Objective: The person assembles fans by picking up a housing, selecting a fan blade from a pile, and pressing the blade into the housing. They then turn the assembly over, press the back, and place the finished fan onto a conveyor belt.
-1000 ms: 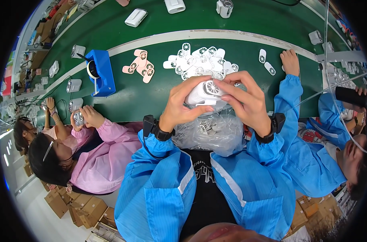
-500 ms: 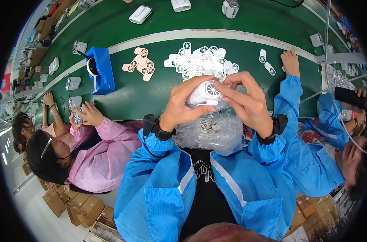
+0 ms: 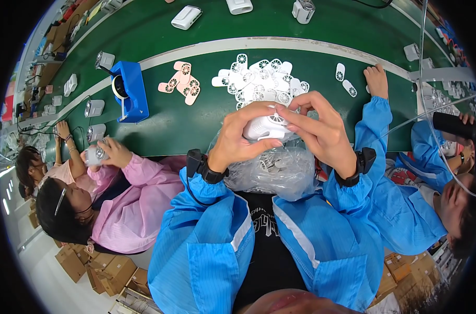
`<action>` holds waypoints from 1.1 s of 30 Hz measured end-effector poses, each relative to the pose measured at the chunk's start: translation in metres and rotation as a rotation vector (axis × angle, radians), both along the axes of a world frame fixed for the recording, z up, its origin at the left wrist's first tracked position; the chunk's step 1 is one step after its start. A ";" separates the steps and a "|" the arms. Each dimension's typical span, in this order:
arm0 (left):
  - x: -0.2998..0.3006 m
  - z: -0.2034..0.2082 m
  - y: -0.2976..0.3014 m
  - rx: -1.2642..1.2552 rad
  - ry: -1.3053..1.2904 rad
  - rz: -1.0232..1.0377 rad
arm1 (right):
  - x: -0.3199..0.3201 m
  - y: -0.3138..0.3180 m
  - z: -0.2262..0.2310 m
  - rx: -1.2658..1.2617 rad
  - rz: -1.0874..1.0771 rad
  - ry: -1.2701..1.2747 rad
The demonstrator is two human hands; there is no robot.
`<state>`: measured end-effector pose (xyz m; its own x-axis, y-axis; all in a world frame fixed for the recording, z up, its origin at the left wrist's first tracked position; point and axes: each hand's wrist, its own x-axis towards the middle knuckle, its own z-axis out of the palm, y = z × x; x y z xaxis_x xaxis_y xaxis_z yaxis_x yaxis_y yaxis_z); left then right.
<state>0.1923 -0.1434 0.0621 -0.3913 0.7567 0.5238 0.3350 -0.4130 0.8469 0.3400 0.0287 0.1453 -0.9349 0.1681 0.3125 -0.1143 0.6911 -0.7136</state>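
White housing (image 3: 260, 129) near centre, just past a clear bag (image 3: 287, 180) — left hand (image 3: 237, 135) curled round its body, right hand (image 3: 324, 133) half-closed, fingertips at its spoked end! Beyond, heaped white plates (image 3: 256, 79); left, pink plates (image 3: 183, 82) — further left, a blue tape dispenser (image 3: 136, 94).

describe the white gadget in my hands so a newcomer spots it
On the green table, find the pile of white covers. Just below it, the left hand holds the gadget, the right hand touching it. Unlike the flat covers, it is thick and ribbed.
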 end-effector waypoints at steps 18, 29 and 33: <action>0.011 0.010 0.013 0.110 -0.412 0.161 | -0.008 -0.028 -0.041 -0.122 -0.107 0.143; 0.017 0.016 0.007 0.211 -0.419 0.285 | -0.009 -0.037 -0.043 -0.192 -0.078 0.156; 0.016 0.021 0.007 0.170 -0.433 0.279 | -0.010 -0.038 -0.042 -0.190 -0.080 0.174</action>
<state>0.2079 -0.1364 0.0831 -0.7725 0.5116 0.3761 0.0867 -0.5018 0.8607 0.3302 -0.0094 0.1031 -0.8515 0.3102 0.4227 -0.1968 0.5583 -0.8060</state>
